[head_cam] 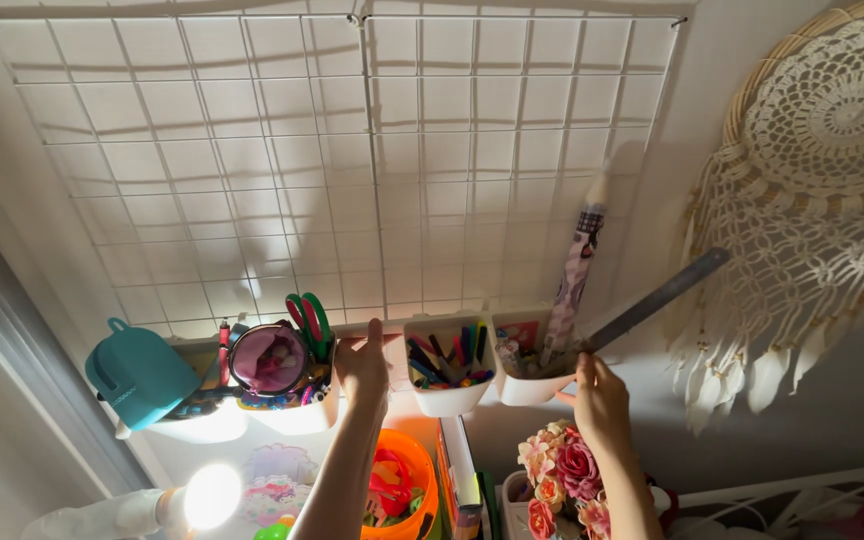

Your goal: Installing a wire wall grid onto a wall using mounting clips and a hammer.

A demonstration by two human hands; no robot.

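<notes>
White wire grid panels [352,150] are covering the wall, and sunlight is throwing their shadow across it. Out of the right hand [600,398], a long grey ruler [657,300] is slanting up and to the right; its lower end is sitting inside the grip, with the fingers closed around it, just above a white hanging cup [527,385]. A folded checked umbrella [574,275] is standing in that cup, just left of the grip and rising past it. Further left, the left hand [362,365] is reaching up, its fingers curling over the rim of a white holder [317,415], closed on that edge. Between the two hands, another white cup [449,398] is holding coloured pens. Green and red scissors [309,318] are poking up just left of the left hand, beside a round pink-lensed item [268,358] and a teal watering can [137,375]. Below the right wrist, fabric roses [557,470] are sitting. To the far right, a crocheted dreamcatcher [822,180] is hanging.
</notes>
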